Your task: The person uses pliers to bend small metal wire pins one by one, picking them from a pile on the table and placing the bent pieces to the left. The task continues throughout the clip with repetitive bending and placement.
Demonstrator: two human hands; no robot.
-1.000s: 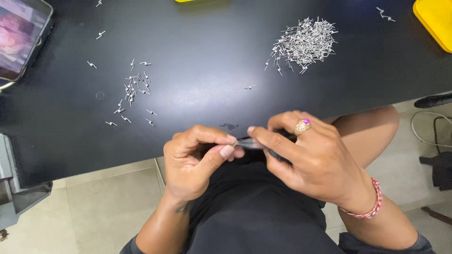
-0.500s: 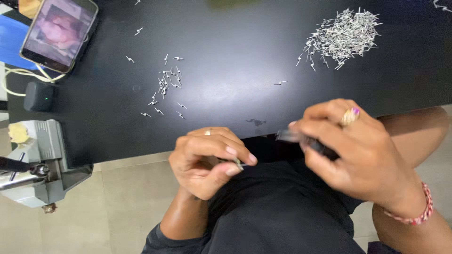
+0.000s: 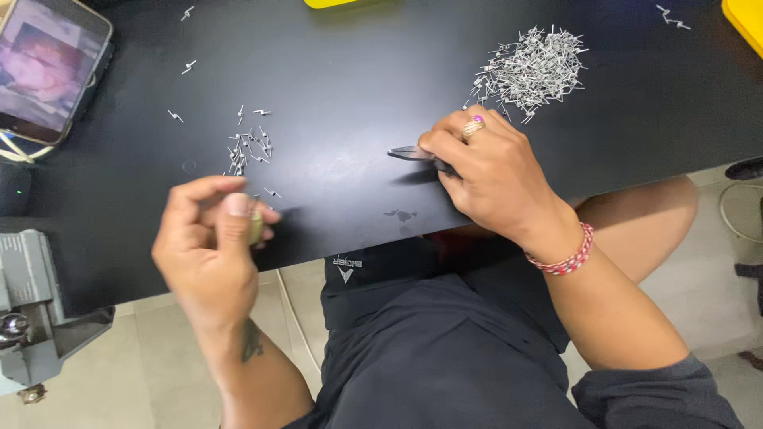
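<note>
We see a black desk (image 3: 358,71) filling the upper part of the view, its near edge running above our lap.

A phone (image 3: 49,67) with a lit screen lies at the far left corner. A grey machine (image 3: 36,310) stands off the near left corner, below the desk edge. Yellow trays (image 3: 747,20) show at the far right corner.

Our right hand (image 3: 493,171) rests on the desk near the middle of the near edge, clenched on a dark tool (image 3: 409,152) whose tip points left and lies touching or just above the surface; we cannot tell which. Our left hand (image 3: 211,238) hovers over the near edge toward the left, its thumb and fingers pinched together on something small; the view is too blurred to show what, though it may be a metal pin.

A large heap of pins (image 3: 528,71) lies toward the far right, just beyond the right hand. A smaller pile (image 3: 246,147) lies left of centre, just beyond the left hand, with stray pins (image 3: 187,67) scattered toward the far left.

Risks, in our judgement:
- The left hand sits over the near edge. A loosened pinch could drop a part to the floor.
- The right wrist is near the large heap. A sideways sweep could scatter pins and mix the piles.
- The tool tip could scratch the desk or flick a stray pin.
</note>
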